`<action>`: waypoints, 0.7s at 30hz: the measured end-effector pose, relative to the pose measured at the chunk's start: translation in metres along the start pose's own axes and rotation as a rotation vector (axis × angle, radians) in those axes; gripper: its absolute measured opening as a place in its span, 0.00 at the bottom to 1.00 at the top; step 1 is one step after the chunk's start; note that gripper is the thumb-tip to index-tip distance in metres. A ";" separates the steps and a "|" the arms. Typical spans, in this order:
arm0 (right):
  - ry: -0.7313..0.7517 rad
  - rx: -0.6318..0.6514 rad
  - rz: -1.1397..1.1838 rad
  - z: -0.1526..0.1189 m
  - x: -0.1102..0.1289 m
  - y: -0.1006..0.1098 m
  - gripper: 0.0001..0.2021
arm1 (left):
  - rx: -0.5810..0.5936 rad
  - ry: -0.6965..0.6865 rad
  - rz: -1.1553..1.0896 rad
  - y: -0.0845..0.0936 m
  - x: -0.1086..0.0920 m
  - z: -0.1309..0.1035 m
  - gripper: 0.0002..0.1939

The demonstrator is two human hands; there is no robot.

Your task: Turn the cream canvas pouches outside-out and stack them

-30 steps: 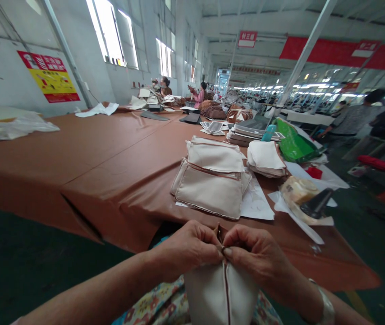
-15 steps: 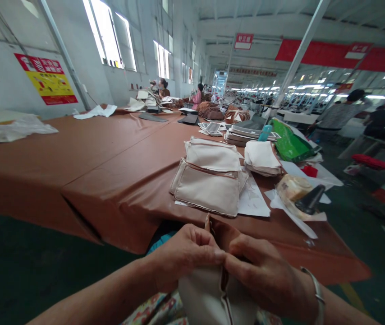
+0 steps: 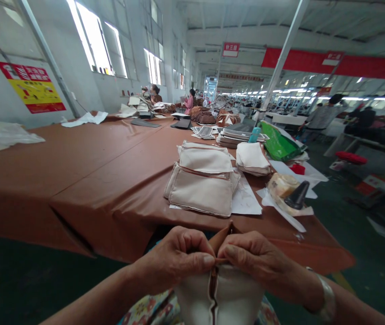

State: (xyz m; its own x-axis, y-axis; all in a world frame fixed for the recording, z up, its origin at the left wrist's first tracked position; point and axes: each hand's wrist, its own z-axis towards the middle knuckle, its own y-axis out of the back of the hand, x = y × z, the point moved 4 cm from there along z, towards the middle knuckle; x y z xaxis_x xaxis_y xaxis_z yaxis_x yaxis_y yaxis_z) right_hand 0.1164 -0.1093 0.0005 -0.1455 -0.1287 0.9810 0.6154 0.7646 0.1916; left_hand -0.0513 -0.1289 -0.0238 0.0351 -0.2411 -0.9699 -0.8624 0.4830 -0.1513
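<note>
A cream zippered pouch [image 3: 238, 293] lies over my lap below the table edge, its seam running down the middle and a brown lining showing at the top. My left hand [image 3: 185, 253] pinches the top edge left of the seam, thumb and fingers pressed together. Close beside it, my right hand [image 3: 258, 257] grips the same edge on the right, with thumb and forefinger closed on the material. On the table ahead rest two overlapping piles of similar cream pouches [image 3: 199, 194], partly on a white sheet of paper [image 3: 248, 201].
Brown sheeting covers the table [image 3: 77, 167]. To the right are a stack of cream pieces [image 3: 251, 155], a green bag [image 3: 277, 140], a yellowish roll [image 3: 282, 185] and a black cone [image 3: 297, 196]. Grey panels [image 3: 236, 135] lie farther back. Several people work in the distance.
Both hands have shifted along the top edge and now sit level, with the pouch's seam facing me more squarely between them. The view has turned slightly right.
</note>
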 end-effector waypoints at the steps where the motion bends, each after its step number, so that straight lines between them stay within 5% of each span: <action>1: 0.015 0.008 -0.012 0.000 -0.002 -0.001 0.19 | -0.003 -0.008 -0.009 -0.001 0.000 0.000 0.19; 7: 0.149 -0.018 -0.076 0.005 -0.014 0.000 0.18 | -0.085 -0.066 0.152 -0.007 0.000 0.002 0.14; 13: 0.048 0.031 -0.070 0.010 -0.011 0.005 0.20 | -0.169 -0.285 0.563 -0.010 -0.018 -0.002 0.09; 17: -0.028 -0.060 0.117 0.009 -0.025 0.006 0.20 | -0.161 -0.312 0.593 -0.001 -0.019 -0.011 0.18; 21: -0.081 -0.076 0.243 0.006 -0.036 0.004 0.18 | -0.182 -0.485 0.711 0.005 -0.022 -0.018 0.07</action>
State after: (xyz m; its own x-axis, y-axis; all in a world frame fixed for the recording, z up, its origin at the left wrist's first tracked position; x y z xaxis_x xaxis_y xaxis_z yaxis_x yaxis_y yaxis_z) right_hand 0.1188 -0.0980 -0.0342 -0.0460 0.1065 0.9932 0.6959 0.7167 -0.0446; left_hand -0.0657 -0.1364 -0.0002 -0.3658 0.4703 -0.8031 -0.8271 0.2313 0.5122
